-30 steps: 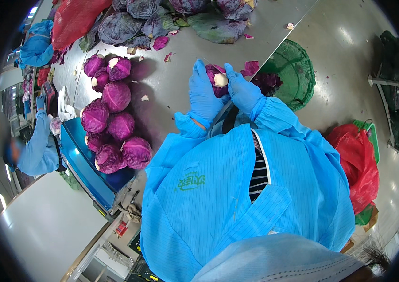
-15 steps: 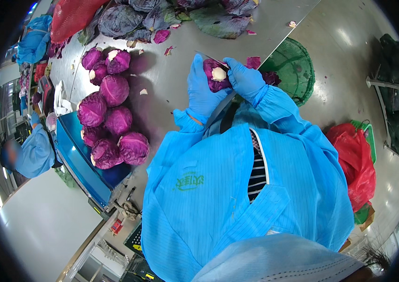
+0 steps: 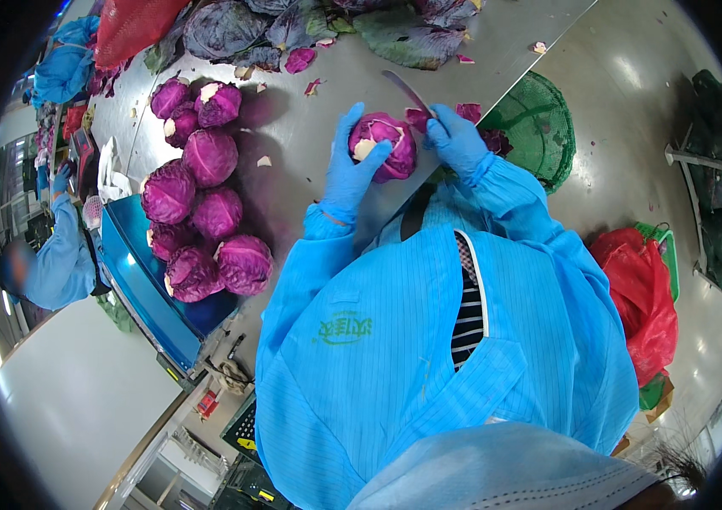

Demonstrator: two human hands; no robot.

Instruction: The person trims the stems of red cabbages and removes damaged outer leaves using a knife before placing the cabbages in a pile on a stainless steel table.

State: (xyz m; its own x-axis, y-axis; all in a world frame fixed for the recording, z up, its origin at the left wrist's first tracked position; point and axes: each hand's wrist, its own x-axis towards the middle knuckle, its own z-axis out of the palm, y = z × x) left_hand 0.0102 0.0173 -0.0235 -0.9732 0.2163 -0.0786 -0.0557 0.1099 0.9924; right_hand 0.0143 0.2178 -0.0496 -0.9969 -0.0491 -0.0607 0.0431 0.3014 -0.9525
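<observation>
My left hand, in a blue glove, grips a red cabbage whose pale cut stem faces down and left. Just to its right, my right hand, gloved too, is closed on a knife; the blade points up and left, away from me. A purple leaf piece shows between the cabbage and the right hand. The knife's handle is hidden in my fingers. Left of my hands, several red cabbages stand grouped on the metal table.
A green mesh basket stands against the table's right edge. Dark outer leaves and a red net bag lie at the far side. A blue tray is at the left, with a co-worker beyond it. A red bag sits right.
The knife has come away from the cabbage as my right hand moved slightly right. In my left hand the cabbage has turned, its stem now toward the lower left.
</observation>
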